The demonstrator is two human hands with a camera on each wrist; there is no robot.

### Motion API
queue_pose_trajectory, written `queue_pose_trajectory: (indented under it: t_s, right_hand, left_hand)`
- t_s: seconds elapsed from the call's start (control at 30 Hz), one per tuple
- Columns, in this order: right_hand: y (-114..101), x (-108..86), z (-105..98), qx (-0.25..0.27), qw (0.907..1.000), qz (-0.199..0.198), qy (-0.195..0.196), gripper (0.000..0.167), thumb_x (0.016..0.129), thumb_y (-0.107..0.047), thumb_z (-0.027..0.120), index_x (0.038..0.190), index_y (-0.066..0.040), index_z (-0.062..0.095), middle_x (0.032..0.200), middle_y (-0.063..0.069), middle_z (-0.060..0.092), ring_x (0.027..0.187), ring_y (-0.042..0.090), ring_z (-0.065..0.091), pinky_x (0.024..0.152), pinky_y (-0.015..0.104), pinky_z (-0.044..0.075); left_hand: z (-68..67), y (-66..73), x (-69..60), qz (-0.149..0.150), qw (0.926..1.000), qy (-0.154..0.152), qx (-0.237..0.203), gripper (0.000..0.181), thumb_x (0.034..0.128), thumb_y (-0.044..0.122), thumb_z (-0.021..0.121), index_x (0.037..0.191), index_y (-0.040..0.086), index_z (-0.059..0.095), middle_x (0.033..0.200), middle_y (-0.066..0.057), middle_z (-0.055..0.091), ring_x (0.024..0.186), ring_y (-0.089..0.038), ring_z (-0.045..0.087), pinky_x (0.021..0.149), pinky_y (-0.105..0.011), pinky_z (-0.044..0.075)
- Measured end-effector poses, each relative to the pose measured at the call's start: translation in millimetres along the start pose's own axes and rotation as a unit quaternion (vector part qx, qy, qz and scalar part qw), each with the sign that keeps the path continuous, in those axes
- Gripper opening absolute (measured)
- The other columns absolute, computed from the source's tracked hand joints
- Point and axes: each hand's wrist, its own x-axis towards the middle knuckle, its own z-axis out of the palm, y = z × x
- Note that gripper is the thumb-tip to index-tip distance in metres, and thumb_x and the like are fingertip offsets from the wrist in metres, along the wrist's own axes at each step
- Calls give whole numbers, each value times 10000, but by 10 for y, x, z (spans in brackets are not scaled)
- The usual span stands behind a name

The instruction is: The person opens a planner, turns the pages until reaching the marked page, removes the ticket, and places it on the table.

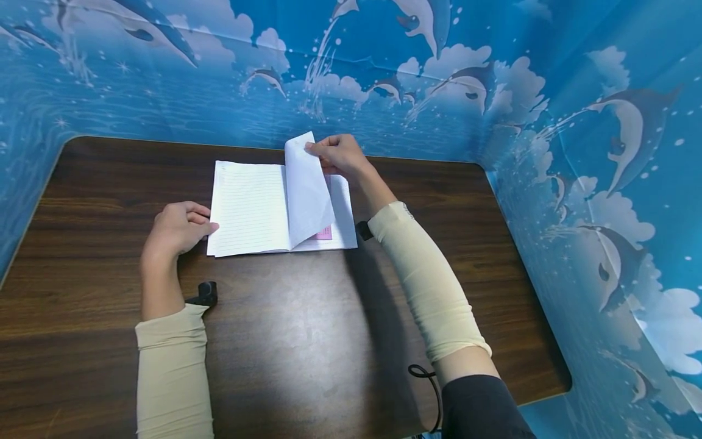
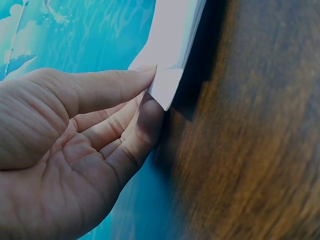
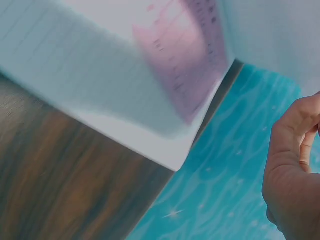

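Note:
An open notebook (image 1: 249,207) with lined pages lies near the far side of the table. My left hand (image 1: 178,227) pinches the left edge of its pages between thumb and fingers; the left wrist view shows the thumb on top of the page corner (image 2: 166,87). With my right hand (image 1: 341,155) I pinch the upper corner of one raised page (image 1: 307,195), which stands curled over the right half. A pink printed slip (image 3: 182,65) lies on the right-hand page (image 1: 343,213), partly hidden by the raised page in the head view.
The dark wood-grain table (image 1: 296,341) backs onto a blue dolphin-print curtain (image 1: 219,91), which also runs along the right side. A black cable (image 1: 433,390) hangs by the near edge. Black wrist cameras (image 1: 207,294) sit at both sleeves.

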Motion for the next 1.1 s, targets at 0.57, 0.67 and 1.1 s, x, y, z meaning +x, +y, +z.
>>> queue_pose_trajectory:
  t_s: [0.57,0.67,1.1]
  right_hand:
    - [-323,102,882,808,9952,-174,-533,210,1026,-257,744,992,-55,696,763,78,670,595,144,673,960,439,625]
    - [-289,155,1088,758,9966,-191,-263,206,1027,-256,741,976,-64,687,742,61,663,580,130,660,869,386,648]
    - [-15,329,1797,243,9970,-198,701,186,996,-129,776,867,-57,663,607,58,670,446,77,578,512,189,537]
  left_hand:
    - [-28,-6,-19,47,10000,27,22,466,1069,216,656,1422,-74,567,1308,-318,657,1154,-438,587,930,-545,489]
    - [-28,5,-10,22,10000,11,12,457,1071,218,653,1415,-70,574,1302,-311,665,1143,-423,589,907,-514,490]
    - [-29,7,46,124,9998,39,-138,379,1127,204,543,1370,-82,597,954,-144,757,810,-213,655,779,-393,447]
